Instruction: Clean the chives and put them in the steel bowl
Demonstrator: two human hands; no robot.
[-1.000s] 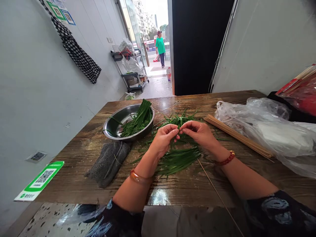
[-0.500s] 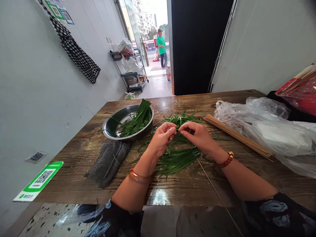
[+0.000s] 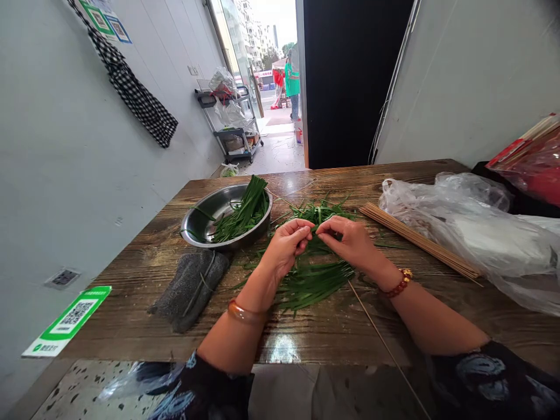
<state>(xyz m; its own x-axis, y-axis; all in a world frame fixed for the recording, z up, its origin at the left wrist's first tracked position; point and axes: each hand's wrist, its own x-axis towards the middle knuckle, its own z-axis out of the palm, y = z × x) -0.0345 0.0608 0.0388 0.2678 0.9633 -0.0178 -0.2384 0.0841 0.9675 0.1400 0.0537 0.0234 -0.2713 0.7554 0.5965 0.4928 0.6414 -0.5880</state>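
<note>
My left hand (image 3: 285, 248) and my right hand (image 3: 350, 240) meet above the middle of the table, thumbs and forefingers pinched. Between their fingertips is a bit of green chive leaf, mostly covered by the fingers. Below them lies a flat row of garlic chives (image 3: 312, 287), with a thin wooden skewer (image 3: 380, 331) running from its right end over the table's front edge. Behind my hands is a loose heap of chives (image 3: 326, 209). More chives (image 3: 250, 211) lean in a steel bowl (image 3: 191, 238) to the left.
A dark grey mesh cloth (image 3: 190, 291) lies before the bowl. On the right are a bundle of skewers (image 3: 422, 240) and a clear plastic bag (image 3: 494, 236). A green payment card (image 3: 70, 321) sits at the left edge. Beyond the table stand a cart (image 3: 236, 133) and a person in green (image 3: 291, 81).
My hands stay nearly in place, with the right fingers shifting slightly. The person outside has moved right, partly behind the door frame.
</note>
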